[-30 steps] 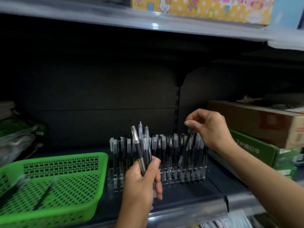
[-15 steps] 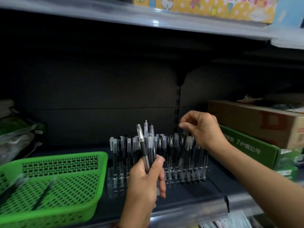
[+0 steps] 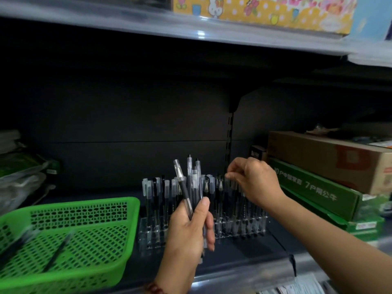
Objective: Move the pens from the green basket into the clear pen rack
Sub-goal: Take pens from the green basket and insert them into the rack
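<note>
The clear pen rack [image 3: 152, 235] stands on the dark shelf, packed with several upright black pens. In front of it my left hand [image 3: 186, 234] grips a bunch of pens [image 3: 192, 183], their caps pointing up. My right hand [image 3: 254, 181] hovers over the rack's right half, its fingertips pinching the cap of a pen [image 3: 228, 187] that stands in the rack. At the left sits the green basket [image 3: 91, 270], with two or three dark pens [image 3: 57, 252] lying on its perforated floor.
Stacked boxes, a brown carton [image 3: 331, 160] on a green one [image 3: 318, 192], crowd the shelf right of the rack. Plastic-wrapped packs [image 3: 21, 177] lie behind the basket at far left. An upper shelf [image 3: 191, 30] overhangs. Price labels [image 3: 297, 287] line the front edge.
My right hand has pushed its pen down into the rack and sunk lower with it. My left hand, with its bunch of pens, has drifted slightly right.
</note>
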